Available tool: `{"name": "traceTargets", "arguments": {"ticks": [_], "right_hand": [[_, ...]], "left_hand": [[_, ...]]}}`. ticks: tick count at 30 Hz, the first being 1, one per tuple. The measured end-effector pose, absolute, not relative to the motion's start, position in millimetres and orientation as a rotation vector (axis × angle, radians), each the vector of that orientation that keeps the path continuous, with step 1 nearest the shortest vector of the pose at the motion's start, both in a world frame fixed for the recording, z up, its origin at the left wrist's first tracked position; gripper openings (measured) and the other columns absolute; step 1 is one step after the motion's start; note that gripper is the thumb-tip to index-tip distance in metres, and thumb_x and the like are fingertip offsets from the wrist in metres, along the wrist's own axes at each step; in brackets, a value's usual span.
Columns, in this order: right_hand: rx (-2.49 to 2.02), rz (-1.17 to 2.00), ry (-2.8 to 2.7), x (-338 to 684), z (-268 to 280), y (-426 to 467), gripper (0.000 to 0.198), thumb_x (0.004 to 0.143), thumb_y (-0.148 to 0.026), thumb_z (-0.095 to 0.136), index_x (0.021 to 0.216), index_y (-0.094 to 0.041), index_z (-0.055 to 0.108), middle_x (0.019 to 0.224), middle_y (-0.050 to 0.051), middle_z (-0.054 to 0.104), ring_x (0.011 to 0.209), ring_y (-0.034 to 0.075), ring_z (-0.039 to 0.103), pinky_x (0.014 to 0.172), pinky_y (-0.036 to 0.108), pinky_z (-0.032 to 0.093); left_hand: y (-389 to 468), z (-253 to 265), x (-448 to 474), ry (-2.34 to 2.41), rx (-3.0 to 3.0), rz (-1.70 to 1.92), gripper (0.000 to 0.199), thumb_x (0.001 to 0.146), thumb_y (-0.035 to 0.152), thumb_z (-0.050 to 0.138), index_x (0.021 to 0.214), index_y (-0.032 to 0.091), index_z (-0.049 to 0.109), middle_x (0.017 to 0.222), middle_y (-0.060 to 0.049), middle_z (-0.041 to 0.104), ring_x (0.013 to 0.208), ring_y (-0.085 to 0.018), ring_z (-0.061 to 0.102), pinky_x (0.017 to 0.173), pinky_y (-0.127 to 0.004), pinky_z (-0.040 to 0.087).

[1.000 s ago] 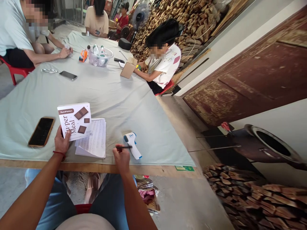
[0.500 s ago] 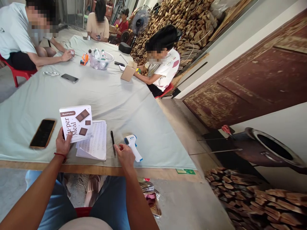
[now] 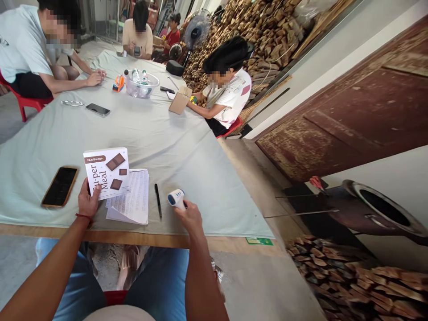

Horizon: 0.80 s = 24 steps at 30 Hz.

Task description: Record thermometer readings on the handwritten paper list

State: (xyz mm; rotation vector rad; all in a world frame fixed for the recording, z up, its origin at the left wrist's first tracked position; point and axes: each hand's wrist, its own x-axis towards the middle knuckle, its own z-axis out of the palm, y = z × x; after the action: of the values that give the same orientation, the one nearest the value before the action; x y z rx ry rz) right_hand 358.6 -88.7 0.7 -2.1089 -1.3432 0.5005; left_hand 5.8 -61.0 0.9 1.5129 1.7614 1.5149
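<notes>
My left hand (image 3: 88, 199) grips the lower left corner of a white box (image 3: 112, 171) printed with brown squares and the words "NutriMotion" and "Meal". The box is tilted up over the top of some written paper sheets (image 3: 137, 200). My right hand (image 3: 190, 217) is wrapped round the handle of a white and blue infrared thermometer (image 3: 177, 198), whose head points up and to the left. Between the papers and the thermometer lies a black pen (image 3: 158, 200). A phone (image 3: 60, 186) with a dark screen rests flat, left of my left hand.
Further up the cloth-covered table (image 3: 207, 178) are another phone (image 3: 98, 109), a clear basin (image 3: 143, 91) of bottles, an orange tool (image 3: 118, 83) and a cardboard box (image 3: 179, 102). Several people sit around it. Firewood (image 3: 368, 281) is stacked on the floor at right.
My right hand has moved right from beside the pen and taken hold of the thermometer, which is now turned in the grip. My left hand and the box are nearly unchanged.
</notes>
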Motion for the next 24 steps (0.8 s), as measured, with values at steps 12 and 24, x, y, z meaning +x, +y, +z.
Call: {"name": "traceTargets", "arguments": {"ticks": [12, 24], "right_hand": [[-1.186, 1.46, -1.041, 171, 50, -106, 0.022, 0.067, -0.04, 0.061, 0.058, -0.022, 0.051, 0.048, -0.004, 0.05, 0.049, 0.012, 0.046, 0.053, 0.026, 0.041], [-1.353, 1.405, -1.065, 157, 37, -98, 0.019, 0.069, -0.04, 0.059, 0.068, -0.022, 0.052, 0.053, -0.004, 0.053, 0.048, 0.012, 0.048, 0.047, 0.024, 0.038]], "left_hand": [[-62, 6, 7, 1.755, 1.509, 1.511, 0.056, 0.085, 0.063, 0.051, 0.114, 0.016, 0.058, 0.104, -0.012, 0.072, 0.091, -0.027, 0.068, 0.082, -0.039, 0.054], [-62, 6, 8, 1.766, 1.519, 1.511, 0.055, 0.087, 0.061, 0.051, 0.118, 0.016, 0.058, 0.109, -0.013, 0.072, 0.096, -0.028, 0.068, 0.085, -0.04, 0.054]]}}
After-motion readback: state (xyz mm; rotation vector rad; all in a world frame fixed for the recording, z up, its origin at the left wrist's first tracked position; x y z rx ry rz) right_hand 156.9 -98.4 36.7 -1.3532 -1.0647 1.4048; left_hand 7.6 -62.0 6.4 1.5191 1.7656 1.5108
